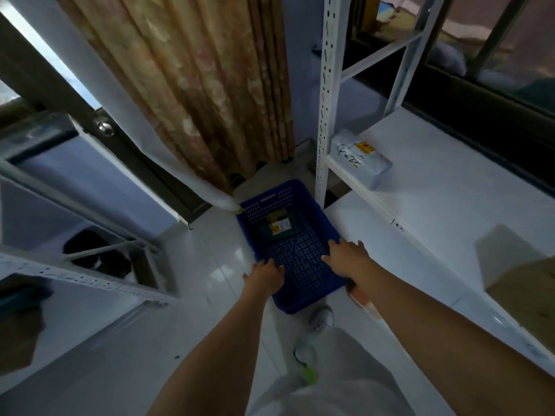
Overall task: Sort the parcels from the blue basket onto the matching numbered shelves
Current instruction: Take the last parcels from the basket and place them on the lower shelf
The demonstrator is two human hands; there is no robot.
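Note:
A blue perforated basket (300, 265) stands on the white floor between two shelf racks. One dark parcel (280, 228) with a white and orange label lies in its far half. My left hand (265, 273) grips the basket's left rim near the front. My right hand (348, 255) grips the right rim. On the right rack's shelf lies a white parcel (360, 156) with handwritten numbers and a yellow label. A small handwritten number mark (398, 225) sits on the front edge of the lower right shelf.
A white slotted upright (326, 94) of the right rack rises just behind the basket. A cardboard box (528, 292) rests on the right shelf. The left rack (90, 280) holds dark items. A beige curtain (210, 85) hangs behind. My shoes (321, 319) stand near the basket.

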